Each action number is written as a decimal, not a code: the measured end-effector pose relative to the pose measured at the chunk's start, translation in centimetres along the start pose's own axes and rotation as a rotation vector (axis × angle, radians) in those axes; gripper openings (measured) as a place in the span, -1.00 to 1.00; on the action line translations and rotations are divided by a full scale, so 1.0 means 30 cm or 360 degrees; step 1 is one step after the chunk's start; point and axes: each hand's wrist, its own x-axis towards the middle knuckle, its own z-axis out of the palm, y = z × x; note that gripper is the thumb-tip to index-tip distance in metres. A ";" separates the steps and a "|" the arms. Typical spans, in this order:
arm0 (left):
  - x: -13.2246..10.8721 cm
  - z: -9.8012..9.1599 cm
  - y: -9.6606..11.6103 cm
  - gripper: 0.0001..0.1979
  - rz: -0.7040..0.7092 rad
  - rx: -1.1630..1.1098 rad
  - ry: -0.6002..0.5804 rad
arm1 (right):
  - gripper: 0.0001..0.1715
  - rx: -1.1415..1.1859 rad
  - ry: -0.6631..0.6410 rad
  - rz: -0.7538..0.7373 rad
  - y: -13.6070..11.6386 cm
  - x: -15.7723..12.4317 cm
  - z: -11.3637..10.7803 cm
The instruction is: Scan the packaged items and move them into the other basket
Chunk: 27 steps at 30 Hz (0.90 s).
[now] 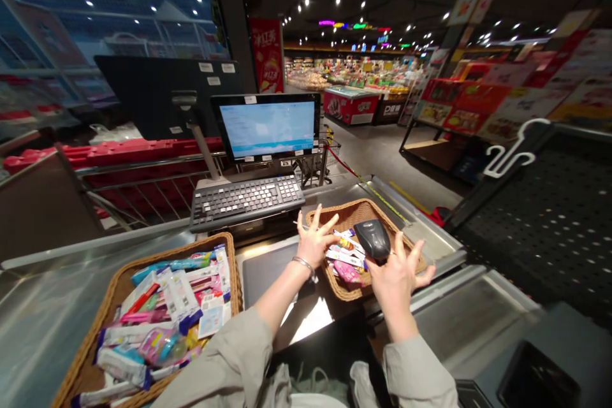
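One view only: your head camera looks forward and down over the checkout counter [440,239]. Your left hand [313,243] and right hand [396,275] sit close, low centre; monitor [268,127] just beyond, aisle [377,153] far back.

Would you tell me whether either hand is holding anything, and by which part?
Nothing is held: the left hand and right hand are open, fingers spread, over the small wicker basket beside the black scanner.

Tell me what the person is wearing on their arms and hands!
Loose grey-beige sleeves cover both arms: the left sleeve and the right sleeve. A thin silver bracelet circles the wrist of the left hand. The right hand shows no bracelet.
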 end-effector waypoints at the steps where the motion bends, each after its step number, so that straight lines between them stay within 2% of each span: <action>1: 0.003 0.012 0.006 -0.76 0.0036 0.0023 -0.0042 | -0.60 -0.0003 0.0006 -0.0001 0.008 0.000 -0.001; 4: 0.012 0.030 0.023 -0.61 0.0005 0.0082 -0.0109 | -0.59 0.0016 0.0016 0.0003 0.024 0.002 -0.006; 7: 0.016 0.020 0.027 -0.48 -0.0103 0.0108 -0.0112 | -0.58 0.0036 0.0001 0.0034 0.025 0.007 -0.010; 14: -0.015 -0.037 -0.010 -0.61 -0.0377 0.0169 0.0010 | -0.53 0.0117 -0.0040 -0.0007 -0.016 0.012 0.016; 21: -0.107 -0.108 -0.066 -0.57 -0.0592 0.0180 0.0058 | -0.44 0.0253 -0.0097 -0.0129 -0.118 0.014 0.035; 27: -0.223 -0.176 -0.135 -0.49 -0.0769 0.0278 0.0083 | -0.49 0.0347 -0.0101 -0.0297 -0.208 0.004 0.079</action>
